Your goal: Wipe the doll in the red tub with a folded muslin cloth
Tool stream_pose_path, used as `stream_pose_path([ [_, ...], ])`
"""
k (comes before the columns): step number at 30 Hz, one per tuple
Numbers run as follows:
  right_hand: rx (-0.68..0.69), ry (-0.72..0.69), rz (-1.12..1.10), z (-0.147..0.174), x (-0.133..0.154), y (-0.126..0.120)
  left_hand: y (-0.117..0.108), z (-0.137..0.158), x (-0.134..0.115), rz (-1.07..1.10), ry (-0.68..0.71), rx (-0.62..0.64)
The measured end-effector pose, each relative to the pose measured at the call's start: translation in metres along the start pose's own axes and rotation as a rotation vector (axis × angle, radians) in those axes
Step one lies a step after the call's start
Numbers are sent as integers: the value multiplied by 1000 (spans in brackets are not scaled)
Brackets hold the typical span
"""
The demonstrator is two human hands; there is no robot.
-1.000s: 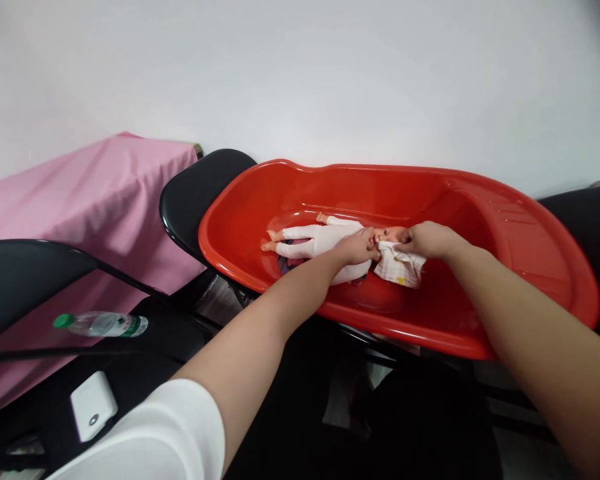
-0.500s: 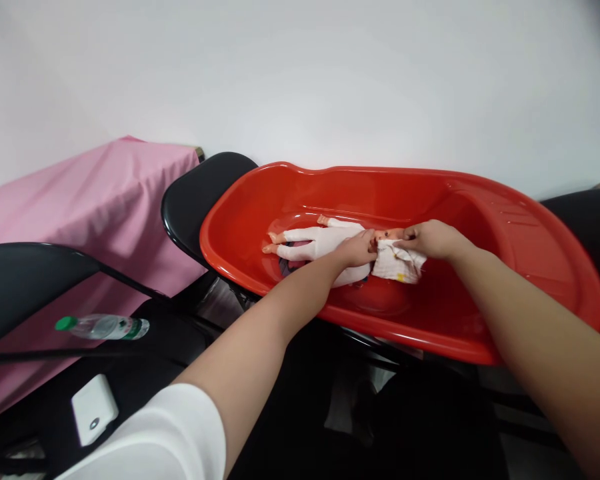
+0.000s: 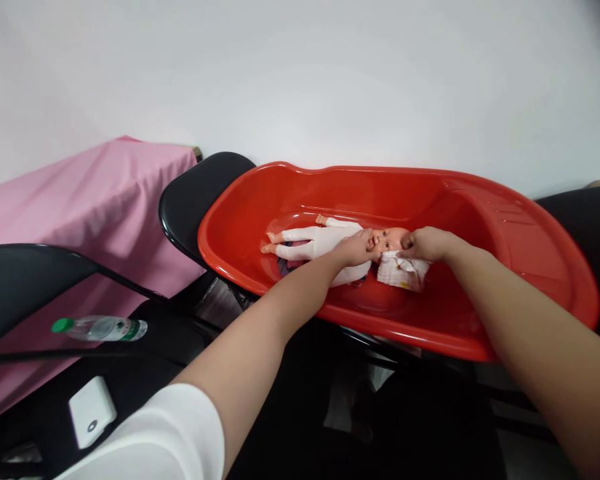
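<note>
A baby doll (image 3: 325, 243) in a white outfit lies on its back in a red baby bathtub (image 3: 395, 327), its feet toward the left end. My left hand (image 3: 355, 248) grips the doll around the chin and neck, with some fingers hidden. In my right hand (image 3: 430, 244), a white printed cloth (image 3: 404, 273) is pinched between thumb and fingers. The cloth hangs along the near side of the doll's head (image 3: 390, 236), whose face shows between my hands. Something dark and purplish (image 3: 289, 265) lies partly hidden under the doll.
Black chairs (image 3: 205, 200) stand at the tub's left end and nearer me. On a black seat lie a plastic bottle (image 3: 103, 328) with a green cap and a white phone (image 3: 93, 412). A pink cloth (image 3: 95, 180) drapes a table at left; a white wall rises behind.
My right hand has drawn the cloth slightly down and to the right, uncovering more of the doll's face. My left hand stays at its chin.
</note>
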State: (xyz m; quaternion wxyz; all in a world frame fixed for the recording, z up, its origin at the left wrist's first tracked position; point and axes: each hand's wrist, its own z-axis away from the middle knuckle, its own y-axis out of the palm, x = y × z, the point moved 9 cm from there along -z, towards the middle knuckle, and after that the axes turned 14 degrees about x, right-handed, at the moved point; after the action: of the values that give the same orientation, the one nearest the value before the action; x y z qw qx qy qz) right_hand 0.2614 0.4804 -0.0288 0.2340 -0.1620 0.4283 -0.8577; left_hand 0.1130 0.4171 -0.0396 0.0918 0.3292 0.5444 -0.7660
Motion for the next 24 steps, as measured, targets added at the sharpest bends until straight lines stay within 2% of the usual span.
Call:
stream_pose_path([
  [5,-8,-39,-24,1,2,1,-1,2,-1,22,-21,8],
  [8,-93,-50,-125,7,2,-7,-3,4,-6,-4,13,-7],
  [12,-171,11,-171,13,-5,-15,-3,5,-9,-7,31,-9],
  [16,-75,14,-49,6,-4,-7,-5,6,-9,-1,-19,-23],
  [19,11,37,14,1,-5,0,-3,6,-7,17,-48,14],
  [24,51,81,4,1,-9,3,-3,3,-5,36,-52,24],
])
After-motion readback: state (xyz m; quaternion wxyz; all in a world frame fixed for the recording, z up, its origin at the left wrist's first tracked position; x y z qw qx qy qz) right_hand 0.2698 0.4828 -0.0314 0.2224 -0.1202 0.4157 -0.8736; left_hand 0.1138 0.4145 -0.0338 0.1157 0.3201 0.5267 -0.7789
